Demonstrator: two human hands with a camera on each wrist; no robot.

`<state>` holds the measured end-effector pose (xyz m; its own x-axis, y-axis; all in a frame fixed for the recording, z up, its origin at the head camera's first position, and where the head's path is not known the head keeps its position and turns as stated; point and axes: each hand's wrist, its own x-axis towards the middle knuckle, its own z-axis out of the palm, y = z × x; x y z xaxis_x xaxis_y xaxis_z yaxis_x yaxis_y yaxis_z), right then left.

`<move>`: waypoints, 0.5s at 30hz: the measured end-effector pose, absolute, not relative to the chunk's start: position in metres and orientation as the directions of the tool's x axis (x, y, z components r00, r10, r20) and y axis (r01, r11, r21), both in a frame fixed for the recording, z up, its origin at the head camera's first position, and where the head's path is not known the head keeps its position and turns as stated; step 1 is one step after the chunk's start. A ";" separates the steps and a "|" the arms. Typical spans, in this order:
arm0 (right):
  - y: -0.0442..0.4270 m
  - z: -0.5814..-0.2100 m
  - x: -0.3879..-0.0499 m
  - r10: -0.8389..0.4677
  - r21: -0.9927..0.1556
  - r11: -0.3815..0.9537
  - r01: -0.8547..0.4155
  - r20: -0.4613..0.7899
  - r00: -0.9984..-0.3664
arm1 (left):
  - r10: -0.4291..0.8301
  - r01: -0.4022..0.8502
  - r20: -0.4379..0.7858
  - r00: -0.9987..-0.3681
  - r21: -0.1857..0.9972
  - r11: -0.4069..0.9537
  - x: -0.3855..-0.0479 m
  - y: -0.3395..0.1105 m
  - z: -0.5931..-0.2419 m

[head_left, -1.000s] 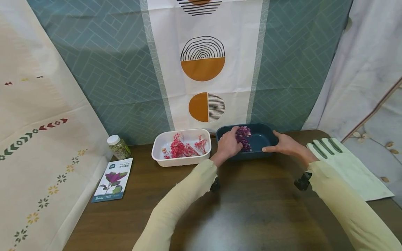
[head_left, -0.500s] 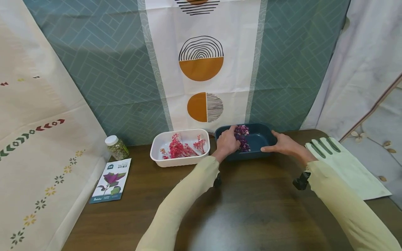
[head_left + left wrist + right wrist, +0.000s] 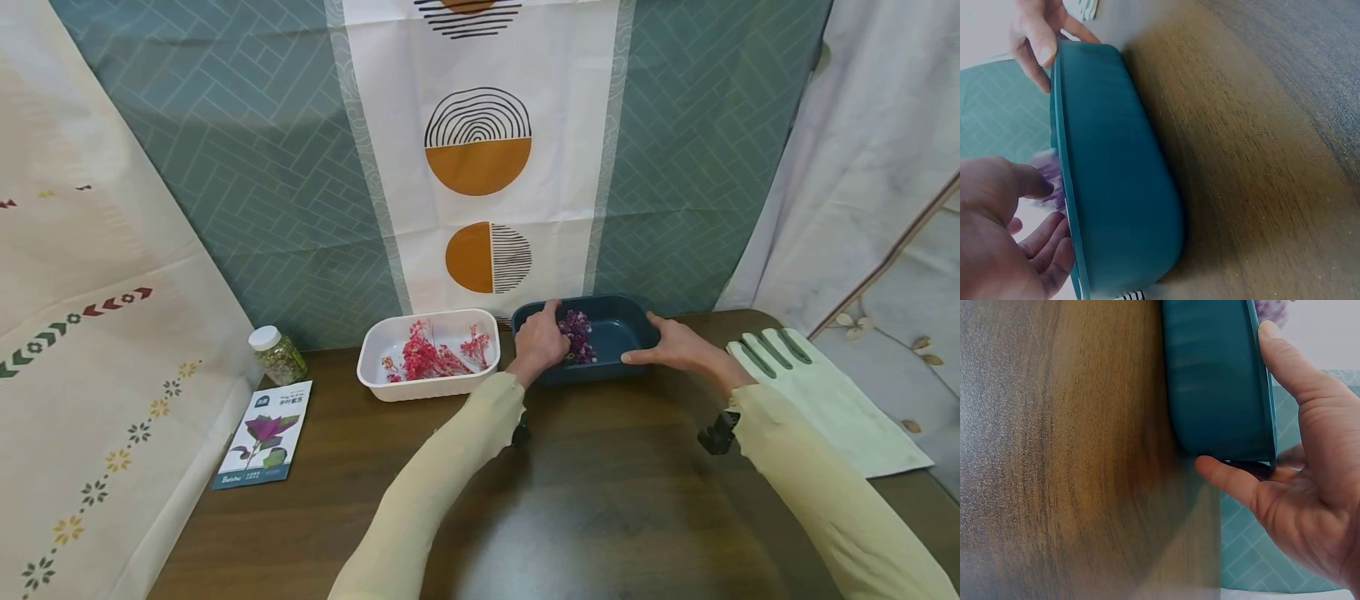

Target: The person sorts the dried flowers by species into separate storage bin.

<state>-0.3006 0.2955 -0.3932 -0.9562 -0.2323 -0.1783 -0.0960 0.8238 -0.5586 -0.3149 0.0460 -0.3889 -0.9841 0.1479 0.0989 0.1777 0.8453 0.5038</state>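
A dark blue tray (image 3: 622, 333) stands at the back of the table with a bunch of small purple dried flowers (image 3: 577, 337) lying in its left half. Over the tray's left end is my left hand (image 3: 540, 340). The left wrist view shows its thumb against the flowers and its loosely bent fingers near the rim, with nothing visible between thumb and fingers. My right hand (image 3: 678, 346) grips the tray's right end, thumb at the front rim and another finger low on the end wall (image 3: 1222, 444). Some of its fingers are hidden.
Left of the blue tray is a white tray (image 3: 367, 372) of pink-red dried flowers (image 3: 423, 354). Farther left are a white-capped jar (image 3: 281, 358) and a flower-printed packet (image 3: 264, 433). A pale green cloth (image 3: 832, 404) lies at the right. Fabric (image 3: 300, 208) hangs behind.
The purple flowers have settled lower in the blue tray and a gap has opened between them and my left hand. My right hand stays at the tray's right end. The view shifts slightly.
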 end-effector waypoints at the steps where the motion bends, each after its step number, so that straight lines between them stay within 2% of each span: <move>1: 0.295 -0.394 -0.301 -0.233 -0.558 0.824 -0.097 -0.177 -0.956 | 0.147 0.177 0.100 -0.984 0.506 0.844 -0.315 0.045 -0.389; 15: 0.297 -0.395 -0.300 -0.244 -0.561 0.820 -0.113 -0.165 -0.956 | 0.189 0.265 0.188 -0.964 0.595 0.759 -0.296 0.025 -0.388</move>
<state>-0.3001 0.2975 -0.3946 -0.9555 -0.2444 -0.1649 -0.1128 0.8198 -0.5615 -0.2964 0.0250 -0.3882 -0.9638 0.1888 0.1883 0.2648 0.7592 0.5945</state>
